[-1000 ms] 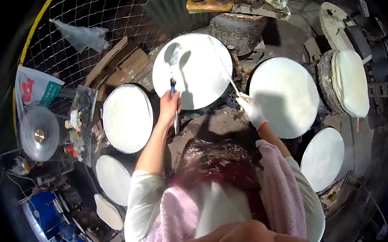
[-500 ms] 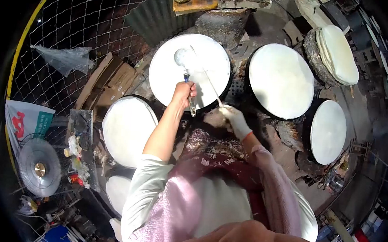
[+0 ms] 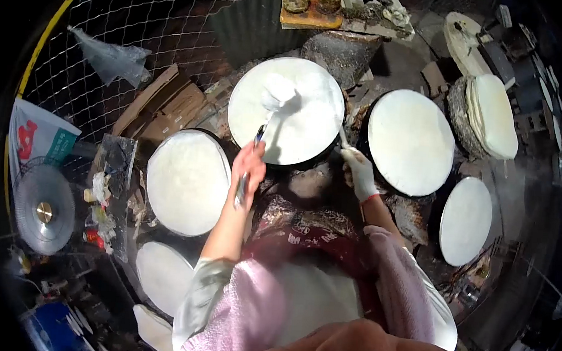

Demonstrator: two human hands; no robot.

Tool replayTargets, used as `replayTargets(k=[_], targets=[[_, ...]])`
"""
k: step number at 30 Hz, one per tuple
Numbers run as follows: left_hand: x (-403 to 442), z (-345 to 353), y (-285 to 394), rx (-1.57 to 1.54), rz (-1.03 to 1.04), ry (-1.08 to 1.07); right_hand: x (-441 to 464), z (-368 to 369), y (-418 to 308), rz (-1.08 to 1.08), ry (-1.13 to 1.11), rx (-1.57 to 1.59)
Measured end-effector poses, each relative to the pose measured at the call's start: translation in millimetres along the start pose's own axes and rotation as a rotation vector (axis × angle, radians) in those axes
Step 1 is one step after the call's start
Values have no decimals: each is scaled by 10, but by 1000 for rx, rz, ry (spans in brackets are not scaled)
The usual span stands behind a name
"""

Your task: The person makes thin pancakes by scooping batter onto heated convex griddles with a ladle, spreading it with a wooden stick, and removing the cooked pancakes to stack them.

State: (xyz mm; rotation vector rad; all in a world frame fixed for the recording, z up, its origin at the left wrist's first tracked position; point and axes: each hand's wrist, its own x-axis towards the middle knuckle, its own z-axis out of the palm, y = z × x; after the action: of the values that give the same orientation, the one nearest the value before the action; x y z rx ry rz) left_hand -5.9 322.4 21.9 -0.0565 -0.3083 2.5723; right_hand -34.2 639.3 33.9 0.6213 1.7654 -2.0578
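a pink towel (image 3: 262, 298) is draping over the person's shoulders, with a maroon apron (image 3: 346, 261) showing between its ends. the bare left hand (image 3: 250, 170) is wrapping its fingers firmly around the handle of a ladle (image 3: 279, 92), the handle's end poking out below the fist. the gloved right hand (image 3: 359, 172) is gripping one end of a pale stick (image 3: 343, 138), fingers curling around it just beside the central white disc (image 3: 246, 121); where the stick's other end is lying i cannot tell. the ladle's bowl is showing white over the disc's upper middle, its shadow falling beside it; whether it is touching the surface i cannot tell. a left white disc (image 3: 188, 182) and a right white disc (image 3: 411, 142) are flanking the central one. farther out, a stack of pale sheets (image 3: 494, 115) is resting at the right, and an orange board (image 3: 308, 17) is holding a dark jar (image 3: 295, 0).
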Motion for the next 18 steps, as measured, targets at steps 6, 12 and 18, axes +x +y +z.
replayTargets(k=[6,12,18], targets=[[-144,1108,-727,446,267,195,388,-170,277,-137,-395,-653],[-630,1090,-1176,180,450,283,804,-480,29,-357,-194,-736],[-1580,1025,-1470,215,662,386,350,-530,296,-382,-255,-676]])
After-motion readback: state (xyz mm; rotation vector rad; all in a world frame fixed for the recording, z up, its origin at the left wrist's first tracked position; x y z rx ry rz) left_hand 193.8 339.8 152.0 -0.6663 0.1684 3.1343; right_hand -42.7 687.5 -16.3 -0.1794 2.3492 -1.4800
